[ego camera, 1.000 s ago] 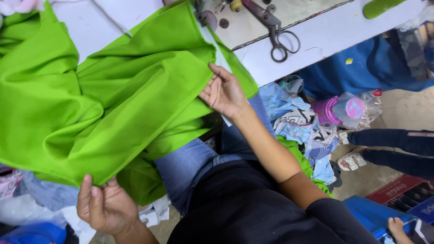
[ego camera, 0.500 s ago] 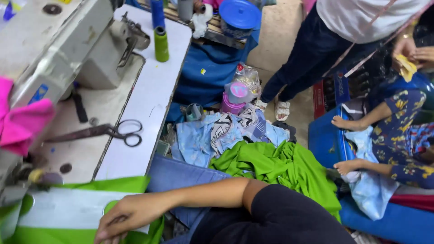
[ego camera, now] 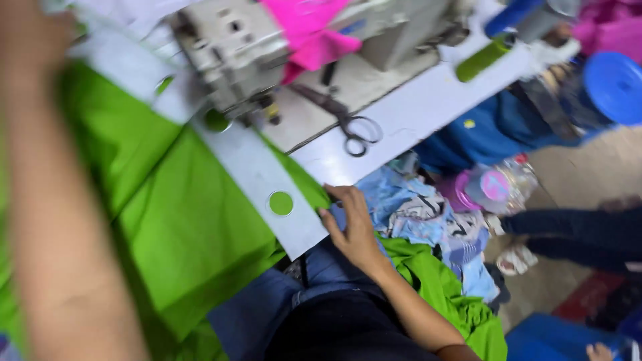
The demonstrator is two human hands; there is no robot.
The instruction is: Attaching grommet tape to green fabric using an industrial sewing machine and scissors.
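Our right hand [ego camera: 354, 230] rests at the table edge, its fingers [ego camera: 332, 217] close together and pressed on the white template [ego camera: 257, 174] over the green fabric [ego camera: 187, 227]. Our left forearm [ego camera: 60, 220] is a blur, so we cannot tell its fingers' state. Scissors [ego camera: 348, 124] lie beside the sewing machine [ego camera: 241, 50].

left arm [ego camera: 60, 200] just a big blur up close with its hand cut off at the top edge, green fabric [ego camera: 180, 220] running off the left and bottom, sewing machine [ego camera: 267, 40] cropped at the top, right hand [ego camera: 354, 230] fingertips tucked under the fabric edge
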